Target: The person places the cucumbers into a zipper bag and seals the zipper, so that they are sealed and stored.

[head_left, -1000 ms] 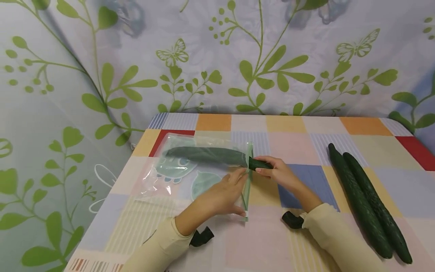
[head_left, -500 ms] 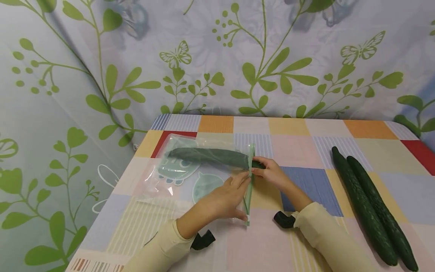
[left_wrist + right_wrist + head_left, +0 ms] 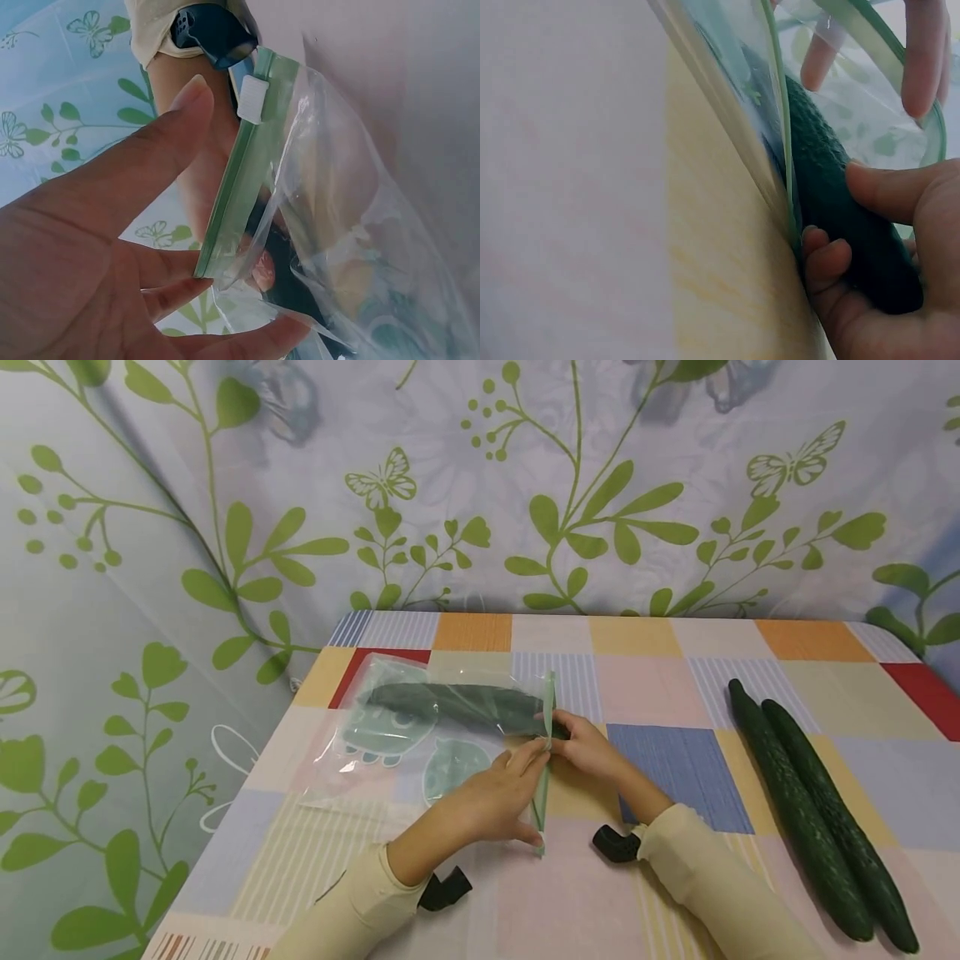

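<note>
A clear zip bag (image 3: 330, 777) with a green slider strip (image 3: 550, 718) lies on its side, its mouth facing right. Most of a cucumber (image 3: 465, 706) is inside it. At the mouth my right hand (image 3: 588, 745) grips the cucumber's end, thumb on one side and fingers on the other in the right wrist view. My left hand (image 3: 491, 802) has its fingertips at the strip, spreading the mouth, with fingers fairly straight. Its thumb (image 3: 161, 150) stands apart from the strip, close to the white slider (image 3: 253, 99).
Two more cucumbers, a nearer one (image 3: 798, 818) and one beside it (image 3: 840, 827), lie at the right on the patchwork cloth (image 3: 660, 681). Black wrist mounts (image 3: 617, 843) stick out at both sleeves. Behind the table hangs a leaf-print curtain (image 3: 420, 427).
My right hand has moved left, pushing the cucumber deeper into the bag, so less of its end sticks out. The left hand stays at the bag's mouth.
</note>
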Available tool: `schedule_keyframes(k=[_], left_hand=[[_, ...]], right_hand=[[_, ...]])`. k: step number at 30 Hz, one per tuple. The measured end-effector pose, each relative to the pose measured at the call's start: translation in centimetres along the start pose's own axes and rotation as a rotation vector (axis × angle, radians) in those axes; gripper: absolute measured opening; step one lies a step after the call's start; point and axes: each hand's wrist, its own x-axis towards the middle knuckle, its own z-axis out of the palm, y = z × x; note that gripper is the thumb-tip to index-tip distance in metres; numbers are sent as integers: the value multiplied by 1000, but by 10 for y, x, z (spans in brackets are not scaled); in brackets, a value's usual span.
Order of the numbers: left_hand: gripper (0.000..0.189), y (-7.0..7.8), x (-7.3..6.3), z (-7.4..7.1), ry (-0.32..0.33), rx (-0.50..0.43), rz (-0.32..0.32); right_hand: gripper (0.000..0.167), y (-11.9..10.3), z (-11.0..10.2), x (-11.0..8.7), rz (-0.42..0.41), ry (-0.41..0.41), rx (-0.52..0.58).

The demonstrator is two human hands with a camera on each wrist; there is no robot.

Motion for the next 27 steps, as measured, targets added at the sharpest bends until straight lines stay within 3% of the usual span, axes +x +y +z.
schedule_keyframes(k=[7, 13, 19, 23, 27], left_hand=[[99, -2, 1, 2, -15, -24, -9], [99, -4, 4, 3, -17, -28, -15], [100, -4, 7, 5, -30, -36, -24], [98, -3, 9, 7, -32, -36, -32], [97, -3, 10, 8, -32, -37, -39]], right_hand=[[43, -2, 2, -1, 53, 22, -32], [42, -4, -5, -3, -18, 92, -307], [51, -2, -20, -7, -20, -37, -378], [59, 2, -32, -11, -85, -108, -333], [55, 2, -46, -16, -46, -186, -274]])
